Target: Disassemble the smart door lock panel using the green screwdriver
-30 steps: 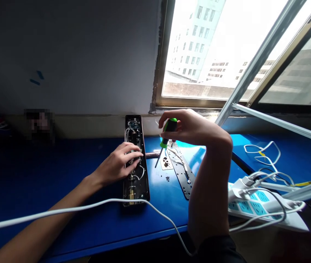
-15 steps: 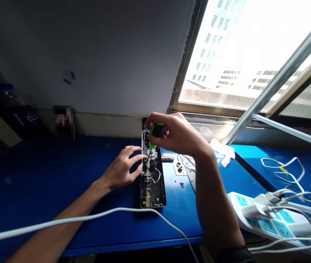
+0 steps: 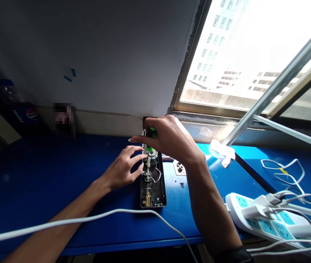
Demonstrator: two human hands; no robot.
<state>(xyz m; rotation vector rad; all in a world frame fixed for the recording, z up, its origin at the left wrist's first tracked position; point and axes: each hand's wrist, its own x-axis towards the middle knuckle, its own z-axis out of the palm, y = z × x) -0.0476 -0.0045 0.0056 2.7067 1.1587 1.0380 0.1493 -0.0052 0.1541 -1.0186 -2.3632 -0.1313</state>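
Observation:
A long black housing (image 3: 153, 191) lies open on the blue bench, showing white wires, small metal parts and a brass fitting. My right hand (image 3: 169, 138) is shut around a green-handled screwdriver (image 3: 152, 133), and its shaft points down into the top of the housing. The hand hides the housing's upper end and the screwdriver's tip. My left hand (image 3: 122, 168) grips the housing's left edge, with fingers curled against the inner parts. A small white plate with a dark fitting (image 3: 179, 168) lies to the right of the housing, partly behind my right forearm.
Several tiny dark screws (image 3: 182, 185) lie on the blue bench (image 3: 62, 182). A white cable (image 3: 89, 219) crosses in front. A white power strip (image 3: 265, 223) with plugs sits at the right, near loose white wires (image 3: 281, 168). An open window frame (image 3: 276, 87) stands behind.
Since a second ago, my right hand has moved left from above the bench to over the housing, with the screwdriver lowered into it. My left hand has moved up the housing, and the view has turned.

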